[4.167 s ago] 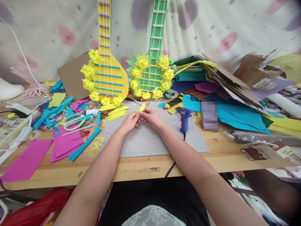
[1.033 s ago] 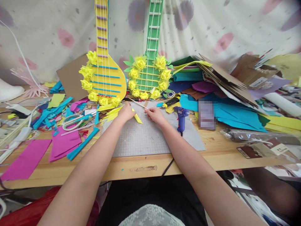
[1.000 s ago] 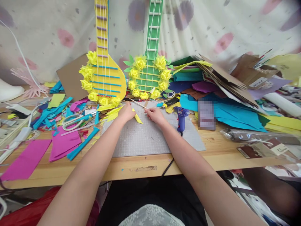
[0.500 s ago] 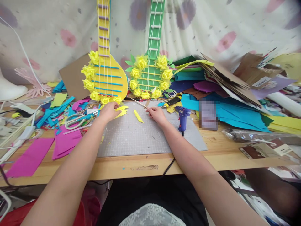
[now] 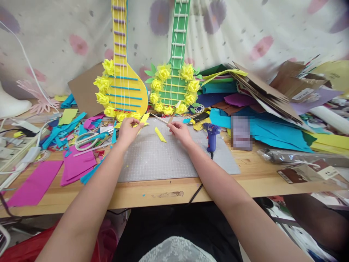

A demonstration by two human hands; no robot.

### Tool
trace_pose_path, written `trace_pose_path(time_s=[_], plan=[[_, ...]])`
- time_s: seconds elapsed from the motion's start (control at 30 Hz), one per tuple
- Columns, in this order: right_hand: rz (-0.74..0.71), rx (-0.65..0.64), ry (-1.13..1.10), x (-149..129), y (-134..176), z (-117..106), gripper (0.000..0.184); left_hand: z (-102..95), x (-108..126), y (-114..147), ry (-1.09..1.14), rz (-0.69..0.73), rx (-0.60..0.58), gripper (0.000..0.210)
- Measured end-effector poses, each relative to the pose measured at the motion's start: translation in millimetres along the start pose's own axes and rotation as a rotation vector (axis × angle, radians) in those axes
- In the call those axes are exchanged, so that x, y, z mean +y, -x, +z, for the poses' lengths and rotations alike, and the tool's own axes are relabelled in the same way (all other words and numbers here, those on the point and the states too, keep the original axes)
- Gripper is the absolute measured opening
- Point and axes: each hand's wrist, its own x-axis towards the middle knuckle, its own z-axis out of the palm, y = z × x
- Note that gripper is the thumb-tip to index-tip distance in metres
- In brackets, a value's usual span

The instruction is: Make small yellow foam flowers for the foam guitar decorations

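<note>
My left hand (image 5: 130, 130) pinches a small pointed yellow paper piece (image 5: 145, 117) above the grey cutting mat (image 5: 160, 163). More yellow pieces show partly behind those fingers. My right hand (image 5: 178, 130) is closed on a thin wooden stick (image 5: 159, 118), which slants up and left towards the yellow piece. Between the hands, a yellow paper strip (image 5: 160, 134) lies on the mat. A yellow paper guitar (image 5: 128, 87) with yellow paper flowers stands behind my left hand. Behind my right hand stands a green paper guitar (image 5: 171, 85) with flowers and leaves.
A blue glue gun (image 5: 212, 136) stands on the mat to the right. White-handled scissors (image 5: 85, 141), magenta sheets (image 5: 36, 182) and colourful scraps lie on the left. Stacked coloured paper (image 5: 278, 129) and cardboard (image 5: 267, 94) fill the right side. A power strip (image 5: 19, 169) runs along the left edge.
My left hand has moved slightly right and now holds one yellow piece raised, its tip pointing up and right. My right hand and the stick have shifted slightly left.
</note>
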Motion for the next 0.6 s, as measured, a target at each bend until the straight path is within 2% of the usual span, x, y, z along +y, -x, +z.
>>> trace_pose_path(time_s=[0.07, 0.13, 0.23, 0.37, 0.6], plan=[[-0.031, -0.053, -0.067, -5, 4, 5, 0.027, 14.7, 12, 9, 0.253, -0.097, -0.001, 0.022], [-0.030, -0.106, -0.108, -8, 8, 10, 0.030, 31.5, 24, 19, 0.478, -0.187, -0.067, 0.025], [-0.015, -0.142, -0.148, -8, 11, 15, 0.032, 51.9, 32, 31, 0.615, -0.240, -0.117, 0.027], [-0.026, -0.124, -0.190, -6, 10, 14, 0.033, 62.4, 27, 38, 0.577, -0.214, -0.173, 0.026], [-0.041, -0.066, -0.196, -6, 9, 12, 0.034, 58.7, 18, 41, 0.378, -0.065, -0.201, 0.026]])
